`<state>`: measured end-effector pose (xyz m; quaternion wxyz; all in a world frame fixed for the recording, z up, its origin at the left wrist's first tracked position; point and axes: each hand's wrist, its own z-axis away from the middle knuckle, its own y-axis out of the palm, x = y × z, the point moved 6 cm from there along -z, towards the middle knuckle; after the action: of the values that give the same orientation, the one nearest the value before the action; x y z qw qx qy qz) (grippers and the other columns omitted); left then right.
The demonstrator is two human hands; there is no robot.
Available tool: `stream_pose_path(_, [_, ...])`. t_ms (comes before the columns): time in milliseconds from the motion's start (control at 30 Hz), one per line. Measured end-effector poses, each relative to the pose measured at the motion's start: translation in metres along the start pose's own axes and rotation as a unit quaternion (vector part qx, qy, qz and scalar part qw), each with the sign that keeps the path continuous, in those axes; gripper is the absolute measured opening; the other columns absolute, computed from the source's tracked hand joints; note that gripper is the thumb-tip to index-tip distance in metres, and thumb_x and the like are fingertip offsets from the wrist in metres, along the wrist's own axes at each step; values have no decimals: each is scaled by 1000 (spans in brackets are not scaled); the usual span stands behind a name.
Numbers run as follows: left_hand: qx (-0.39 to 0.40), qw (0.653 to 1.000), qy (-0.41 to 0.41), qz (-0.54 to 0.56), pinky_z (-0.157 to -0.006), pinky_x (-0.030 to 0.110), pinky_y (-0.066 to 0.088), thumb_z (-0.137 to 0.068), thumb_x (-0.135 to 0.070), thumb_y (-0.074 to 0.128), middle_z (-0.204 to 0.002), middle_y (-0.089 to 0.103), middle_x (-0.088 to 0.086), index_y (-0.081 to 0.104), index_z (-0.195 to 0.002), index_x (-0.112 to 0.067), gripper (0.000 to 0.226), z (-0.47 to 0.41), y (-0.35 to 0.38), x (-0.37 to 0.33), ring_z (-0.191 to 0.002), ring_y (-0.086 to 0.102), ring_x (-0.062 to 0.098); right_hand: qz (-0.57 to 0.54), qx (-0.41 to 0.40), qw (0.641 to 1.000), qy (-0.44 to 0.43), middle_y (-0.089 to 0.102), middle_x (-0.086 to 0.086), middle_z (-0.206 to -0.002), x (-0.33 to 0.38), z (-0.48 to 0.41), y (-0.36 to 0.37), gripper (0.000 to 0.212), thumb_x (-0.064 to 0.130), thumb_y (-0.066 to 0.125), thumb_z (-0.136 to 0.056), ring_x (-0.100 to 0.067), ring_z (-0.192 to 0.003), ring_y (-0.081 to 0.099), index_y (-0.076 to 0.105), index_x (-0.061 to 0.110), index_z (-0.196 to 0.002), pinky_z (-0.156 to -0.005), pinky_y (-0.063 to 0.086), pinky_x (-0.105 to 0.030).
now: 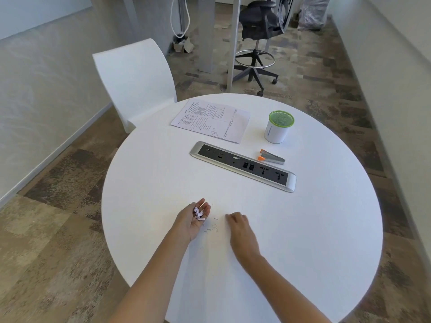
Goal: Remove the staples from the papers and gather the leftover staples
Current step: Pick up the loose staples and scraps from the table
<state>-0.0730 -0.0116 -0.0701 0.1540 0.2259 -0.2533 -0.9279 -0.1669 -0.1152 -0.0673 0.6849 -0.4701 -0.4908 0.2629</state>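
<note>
Gathering under way: the left hand (194,219) cups collected scraps, palm open, while the right hand (238,223), fingers loosely curled and empty, must sweep the staples (211,227) between them across the tabletop (303,229).

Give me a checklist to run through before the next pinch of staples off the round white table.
1. Left hand cupped palm up to receive: ok; it holds a small heap of bent staples and pale paper scraps.
2. Right hand free to pick: ok as far as seen, palm down on the round white table with nothing visible in it.
3. Loose staples on the table within reach: ok; they lie between the hands.
4. All staples gathered: not ok, several remain.
5. Printed white papers free of staples: cannot tell, too far.
6. Orange and grey staple remover out of the way: ok, beyond the grey socket strip.
</note>
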Motion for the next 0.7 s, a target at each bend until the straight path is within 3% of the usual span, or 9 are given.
stream_pose_path(100, [-3,1000,5,6,-41,20,52,-103,-14,29,-88,57,13,58,-87,2,36,-2,-2,-4,-69,63,24,-48,0,998,-36,53,-8,-128,22,9,11,48,-8,42,-85,-25,-117,49,50,7,-130,-84,52,-37])
stream_pose_path(200, [-3,1000,14,27,-42,24,55,-103,-13,28,-88,55,15,56,-86,3,37,-4,-2,-11,-76,54,24,-55,-35,988,-137,57,-2,-131,40,25,11,37,17,35,-98,-17,-121,53,54,14,-129,-95,49,-30])
stream_pose_path(300, [-1,999,20,25,-42,24,54,-103,-13,28,-87,54,14,56,-86,2,37,-4,-3,-15,-77,53,23,61,57,941,-328,51,3,-139,52,57,37,48,37,18,-102,-11,-130,45,45,16,-136,-108,34,-28])
stream_pose_path(367, [1,1000,23,20,-42,23,54,-103,-13,28,-88,55,14,56,-86,2,36,-3,-3,-18,-77,54,23,137,125,900,-394,39,5,-148,47,72,53,53,43,15,-100,-8,-137,33,30,18,-144,-110,24,-26])
stream_pose_path(433, [3,1000,27,15,-38,21,51,-103,-12,28,-88,55,14,56,-87,2,35,-1,-4,-19,-77,54,23,167,130,894,-394,34,4,-151,37,67,55,56,45,13,-100,-8,-139,29,13,16,-148,-110,20,-25])
stream_pose_path(500, [3,999,28,14,-36,19,48,-103,-12,29,-88,55,14,57,-87,1,35,0,-6,-21,-78,53,23,161,111,910,-365,35,3,-150,29,53,49,57,45,10,-100,-7,-138,32,4,13,-146,-111,22,-24])
stream_pose_path(600, [5,999,29,17,-38,20,50,-103,-13,29,-89,55,14,57,-88,1,35,-1,-9,-21,-79,54,23,149,125,935,-295,32,4,-150,21,30,40,57,47,10,-100,-8,-136,36,19,16,-147,-109,33,-24])
stream_pose_path(700, [7,999,35,24,-45,24,56,-103,-14,29,-89,56,15,57,-89,2,36,-4,-11,-23,-80,55,23,134,116,953,-244,31,1,-150,27,18,33,58,47,13,-100,-11,-137,35,33,13,-143,-112,19,-28])
